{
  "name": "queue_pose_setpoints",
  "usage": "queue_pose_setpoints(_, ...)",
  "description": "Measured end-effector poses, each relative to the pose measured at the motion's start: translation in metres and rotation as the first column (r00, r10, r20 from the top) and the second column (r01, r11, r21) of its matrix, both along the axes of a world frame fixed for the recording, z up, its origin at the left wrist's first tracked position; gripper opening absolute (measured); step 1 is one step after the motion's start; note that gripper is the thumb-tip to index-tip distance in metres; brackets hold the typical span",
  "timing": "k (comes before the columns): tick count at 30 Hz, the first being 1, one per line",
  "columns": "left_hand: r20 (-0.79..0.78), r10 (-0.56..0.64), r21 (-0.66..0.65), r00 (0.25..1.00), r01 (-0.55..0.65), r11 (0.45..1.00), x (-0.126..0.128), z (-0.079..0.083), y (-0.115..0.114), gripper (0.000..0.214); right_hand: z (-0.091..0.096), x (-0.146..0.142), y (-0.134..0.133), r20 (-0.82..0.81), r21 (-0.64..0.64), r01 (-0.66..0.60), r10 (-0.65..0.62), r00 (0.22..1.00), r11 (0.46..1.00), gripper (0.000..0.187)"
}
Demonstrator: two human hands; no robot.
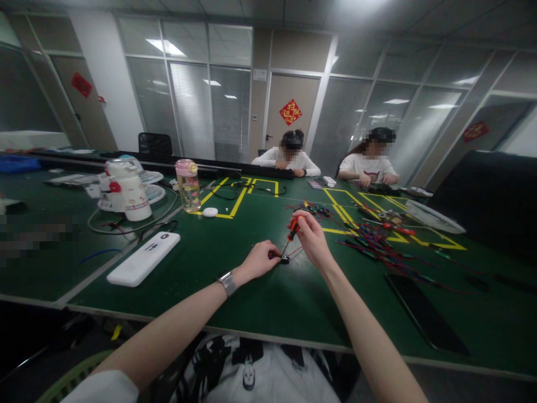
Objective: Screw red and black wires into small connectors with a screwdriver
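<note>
My right hand (pixel 310 238) is closed round the orange and black handle of a screwdriver (pixel 295 228). The shaft slants down to the left, and its tip meets a small dark part with metal bits, perhaps a terminal connector (pixel 285 259), on the green table. A thin reddish wire runs from that part toward the right. My left hand (pixel 262 259), with a metal-banded watch (pixel 227 283) on its wrist, pinches at the left side of the connector. Its fingertips partly hide what they grip.
Bundles of red and blue wires (pixel 377 246) lie to the right, with a dark phone (pixel 423 313) nearer me. A white power bank (pixel 145 258), a bottle (pixel 188 187) and a white earbud case (pixel 210 212) are on the left. Two people (pixel 287 159) sit across the table.
</note>
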State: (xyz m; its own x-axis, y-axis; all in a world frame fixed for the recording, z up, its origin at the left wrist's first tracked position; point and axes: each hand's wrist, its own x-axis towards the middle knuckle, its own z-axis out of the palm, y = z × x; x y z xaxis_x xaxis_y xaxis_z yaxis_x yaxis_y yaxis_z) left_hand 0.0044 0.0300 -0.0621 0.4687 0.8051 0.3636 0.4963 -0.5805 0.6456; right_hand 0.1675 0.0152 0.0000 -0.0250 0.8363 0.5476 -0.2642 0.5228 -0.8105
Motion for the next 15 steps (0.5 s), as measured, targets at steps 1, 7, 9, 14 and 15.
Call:
queue_pose_setpoints(1,0.0,-0.001,0.001,1.0,0.001,1.0,-0.0001,0.0,-0.0002,0.013,0.0008,-0.0006,-0.0006,-0.005,-0.003,-0.016,0.016,1.0,1.0,0.02)
queue_pose_setpoints(7,0.001,-0.002,-0.005,1.0,0.002,1.0,-0.0004,0.0008,-0.0008,0.013,0.0029,-0.0036,-0.0022,-0.019,0.012,-0.021,0.021,1.0,1.0,0.019)
queue_pose_setpoints(9,-0.005,0.003,-0.009,1.0,-0.003,1.0,-0.0004,0.0015,-0.0011,0.012,0.0025,-0.0037,-0.0017,-0.018,0.009,-0.003,0.003,1.0,1.0,0.019)
queue_pose_setpoints(14,-0.005,0.0,-0.009,1.0,0.0,1.0,-0.0001,0.0029,-0.0022,0.011,0.0002,-0.0012,0.0012,-0.037,-0.032,0.014,-0.015,0.999,0.999,0.028)
queue_pose_setpoints(15,-0.005,0.002,-0.005,1.0,-0.002,1.0,-0.0001,0.0028,-0.0021,0.011,-0.0003,-0.0003,0.0019,-0.037,-0.035,0.012,-0.013,0.999,0.999,0.029)
